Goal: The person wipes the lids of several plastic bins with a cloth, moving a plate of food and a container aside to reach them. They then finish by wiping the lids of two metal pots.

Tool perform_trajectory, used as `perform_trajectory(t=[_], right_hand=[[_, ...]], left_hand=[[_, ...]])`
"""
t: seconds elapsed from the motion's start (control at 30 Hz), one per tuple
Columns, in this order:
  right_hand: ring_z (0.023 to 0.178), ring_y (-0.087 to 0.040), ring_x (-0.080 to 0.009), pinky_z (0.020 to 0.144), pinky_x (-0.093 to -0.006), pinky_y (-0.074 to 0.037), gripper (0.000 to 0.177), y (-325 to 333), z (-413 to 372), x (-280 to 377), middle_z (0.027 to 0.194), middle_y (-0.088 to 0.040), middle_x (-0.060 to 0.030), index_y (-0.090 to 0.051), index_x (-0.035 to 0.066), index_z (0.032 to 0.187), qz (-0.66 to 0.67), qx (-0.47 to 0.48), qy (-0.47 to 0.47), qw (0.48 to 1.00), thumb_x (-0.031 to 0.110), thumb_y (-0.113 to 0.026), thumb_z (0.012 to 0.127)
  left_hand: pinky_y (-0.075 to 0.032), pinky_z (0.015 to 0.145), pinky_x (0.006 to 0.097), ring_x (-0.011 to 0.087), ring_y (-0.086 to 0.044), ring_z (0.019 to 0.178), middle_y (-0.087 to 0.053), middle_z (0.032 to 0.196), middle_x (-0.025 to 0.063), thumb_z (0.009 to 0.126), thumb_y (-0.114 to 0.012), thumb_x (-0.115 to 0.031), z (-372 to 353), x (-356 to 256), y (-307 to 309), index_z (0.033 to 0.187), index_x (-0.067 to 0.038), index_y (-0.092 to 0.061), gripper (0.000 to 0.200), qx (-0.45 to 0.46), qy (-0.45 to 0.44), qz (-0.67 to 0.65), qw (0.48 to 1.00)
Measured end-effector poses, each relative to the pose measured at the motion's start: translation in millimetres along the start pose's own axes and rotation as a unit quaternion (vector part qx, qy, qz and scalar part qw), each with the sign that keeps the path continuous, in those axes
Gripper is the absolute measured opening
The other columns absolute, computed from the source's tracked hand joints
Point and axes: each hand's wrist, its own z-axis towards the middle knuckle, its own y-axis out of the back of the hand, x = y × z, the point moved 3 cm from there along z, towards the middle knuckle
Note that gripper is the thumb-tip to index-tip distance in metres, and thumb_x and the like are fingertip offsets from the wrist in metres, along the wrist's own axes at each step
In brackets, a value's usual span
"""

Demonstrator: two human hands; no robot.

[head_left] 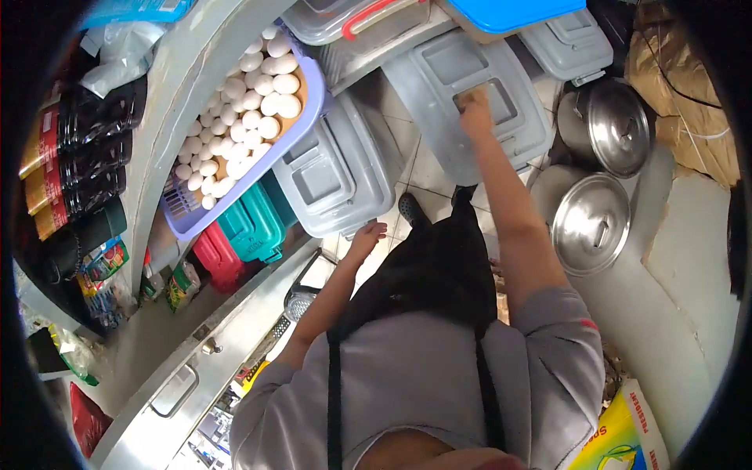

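My right hand (475, 116) reaches forward with its fingers curled at the recessed middle of a large grey bin lid (435, 102). The lid lies broad side up, with rectangular hollows moulded into it. My left hand (366, 239) hangs lower, fingers loosely apart and holding nothing. It is beside the front corner of another grey lidded bin (337, 168).
A purple basket (312, 98) of white eggs (251, 99) stands on the left, near teal (251, 223) and red (217, 258) containers. Two steel pots with shiny lids (591, 223) stand right. Above are a blue lid (513, 12) and a clear box (352, 23). My shoes (413, 209) are on tiled floor.
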Motion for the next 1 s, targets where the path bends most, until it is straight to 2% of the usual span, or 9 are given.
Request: perform_trajectory(t=[0.13,0.2,0.27,0.37,0.4,0.47,0.57,0.83,1.0], right_hand=[[0.078,-0.055,-0.0283,0.069,-0.0365,-0.044,0.024,24.8,13.1,-3.5,0.091,-0.056,-0.0154,-0.056,-0.003,0.088,0.100,0.176,0.081,0.976,0.012,-0.048,0.071],[0.074,-0.057,-0.0266,0.065,-0.0371,-0.045,0.023,24.8,22.3,-4.1,0.089,-0.058,-0.0149,-0.057,-0.003,0.087,0.097,0.287,0.042,0.952,0.012,-0.045,0.074],[0.063,-0.058,-0.0261,0.058,-0.0334,-0.046,0.027,3.3,16.8,-28.3,0.079,-0.060,-0.0106,-0.058,0.002,0.092,0.426,0.411,-0.245,0.768,0.003,-0.046,0.068],[0.070,-0.057,-0.0213,0.063,-0.0328,-0.045,0.028,55.9,7.9,-2.9,0.083,-0.060,-0.0093,-0.058,0.003,0.093,0.499,0.513,-0.193,0.671,0.003,-0.046,0.068],[0.070,-0.057,-0.0213,0.063,-0.0328,-0.045,0.028,61.8,10.9,2.9,0.083,-0.060,-0.0093,-0.058,0.003,0.093,0.497,0.513,-0.196,0.672,0.003,-0.046,0.068],[0.076,-0.058,-0.0229,0.067,-0.0345,-0.044,0.024,70.2,28.4,8.9,0.088,-0.059,-0.0143,-0.057,0.000,0.091,0.232,0.427,0.049,0.873,0.018,-0.046,0.078],[0.083,-0.057,-0.0254,0.072,-0.0342,-0.044,0.022,85.0,53.6,-6.8,0.091,-0.058,-0.0167,-0.059,0.001,0.087,0.067,0.234,0.163,0.956,0.016,-0.050,0.074],[0.077,-0.058,-0.0295,0.069,-0.0356,-0.045,0.020,13.2,26.8,-25.5,0.084,-0.060,-0.0171,-0.061,0.001,0.081,-0.100,0.366,0.182,0.907,0.012,-0.053,0.066],[0.069,-0.057,-0.0292,0.061,-0.0354,-0.045,0.014,12.6,15.8,-20.1,0.075,-0.059,-0.0158,-0.057,0.000,0.072,0.242,0.407,-0.052,0.880,0.010,-0.049,0.068]], left_hand=[[-0.046,0.065,0.0321,0.0188,-0.058,0.077,-0.059,0.090,0.0117,0.079,-0.046,-0.023,35.4,33.9,0.9,0.097,0.001,-0.056,0.031,0.012,-0.031,0.088,0.996],[-0.045,0.066,0.0315,0.0208,-0.058,0.076,-0.060,0.083,0.0123,0.079,-0.048,-0.026,62.1,46.6,3.4,0.094,-0.002,-0.057,0.030,0.016,-0.199,0.282,0.939],[-0.045,0.065,0.0324,0.0215,-0.057,0.074,-0.059,0.077,0.0123,0.079,-0.048,-0.027,48.5,20.0,-6.6,0.094,-0.004,-0.057,0.028,-0.022,-0.072,0.159,0.984],[-0.044,0.064,0.0301,0.0187,-0.055,0.069,-0.059,0.075,0.0104,0.079,-0.049,-0.025,37.4,-5.6,-12.7,0.092,-0.001,-0.057,0.028,0.014,-0.143,0.151,0.978],[-0.044,0.064,0.0301,0.0187,-0.055,0.069,-0.059,0.075,0.0104,0.079,-0.049,-0.025,34.5,-9.0,-9.8,0.092,-0.001,-0.057,0.028,0.017,-0.142,0.149,0.978],[-0.044,0.063,0.0271,0.0170,-0.055,0.069,-0.059,0.077,0.0092,0.079,-0.049,-0.022,30.3,-9.2,0.6,0.092,0.000,-0.057,0.026,0.027,-0.098,0.070,0.992],[-0.044,0.063,0.0248,0.0150,-0.054,0.070,-0.059,0.081,0.0085,0.079,-0.050,-0.018,29.1,0.3,20.5,0.092,0.001,-0.057,0.024,-0.002,-0.083,0.021,0.996],[-0.045,0.068,0.0254,0.0155,-0.056,0.075,-0.059,0.085,0.0093,0.079,-0.051,-0.024,-3.4,14.1,29.1,0.092,0.002,-0.057,0.030,-0.062,-0.031,0.025,0.997],[-0.044,0.069,0.0254,0.0140,-0.054,0.078,-0.058,0.086,0.0087,0.080,-0.049,-0.026,-6.6,29.0,27.6,0.092,0.003,-0.056,0.032,-0.043,-0.020,0.002,0.999]])
